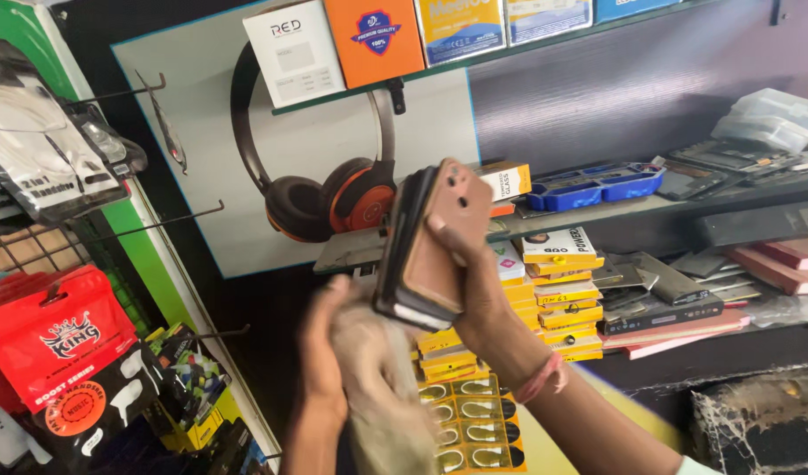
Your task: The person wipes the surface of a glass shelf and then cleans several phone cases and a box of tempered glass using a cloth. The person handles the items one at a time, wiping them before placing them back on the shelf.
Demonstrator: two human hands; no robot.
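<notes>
Hands with a phone case and a cloth at a shop shelf

Fingers of the right hand (474, 281) are curled shut around a stack of phone cases (430, 251), with the thumb lying across the brown back of the outermost one. The stack stands nearly upright, tilted a little to the left, held up in front of the shelves at about the middle of the view. A pink band (545, 374) sits on the right wrist.

Lower and to the left, the left hand (334, 352) grips a pale, dusty cloth (382, 396); its fingers are closed on the fabric, which hangs down from the hand. The cloth's upper end is just below the stack's bottom edge; motion blur hides whether they touch.

Behind the stack, a pair of black and orange headphones (334, 202) hangs on the wall panel. A pile of yellow boxes (567, 303) stands on the counter just right of the right hand. Red packets (57, 339) hang on the rack at far left, and a blue tray (597, 186) rests on the shelf at upper right.
</notes>
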